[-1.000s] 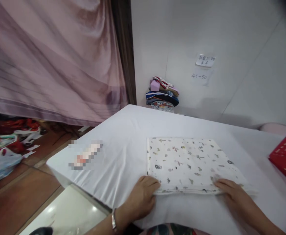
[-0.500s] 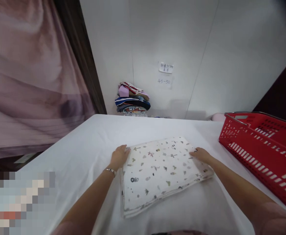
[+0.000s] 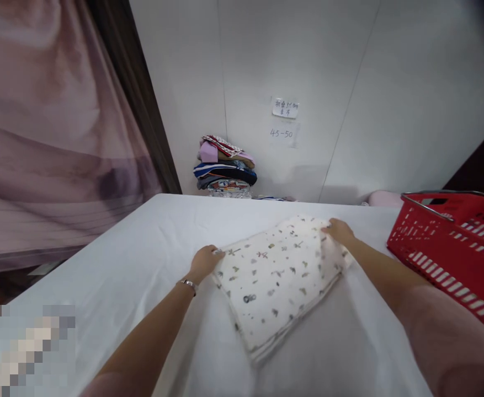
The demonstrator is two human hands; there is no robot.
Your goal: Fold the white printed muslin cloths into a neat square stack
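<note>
A folded white cloth (image 3: 281,275) with a small plant-like print lies tilted on the white-covered table, several layers showing along its near edge. My left hand (image 3: 207,261), with a bracelet at the wrist, pinches its left corner. At the far right corner, my right hand (image 3: 339,231) grips the cloth, and that side looks lifted and bent over. The fingertips of both hands are partly hidden by the fabric.
To the right stands a red plastic basket (image 3: 452,259) with a metal handle. Folded cloths (image 3: 225,165) are piled against the wall behind the table (image 3: 175,220). Pink fabric (image 3: 51,138) hangs at the left. Paper notes (image 3: 285,108) are stuck on the wall.
The cloth has turned, its near corner swinging to the right. My right hand has moved up and away with its corner, and that side has risen. The view has shifted slightly.
</note>
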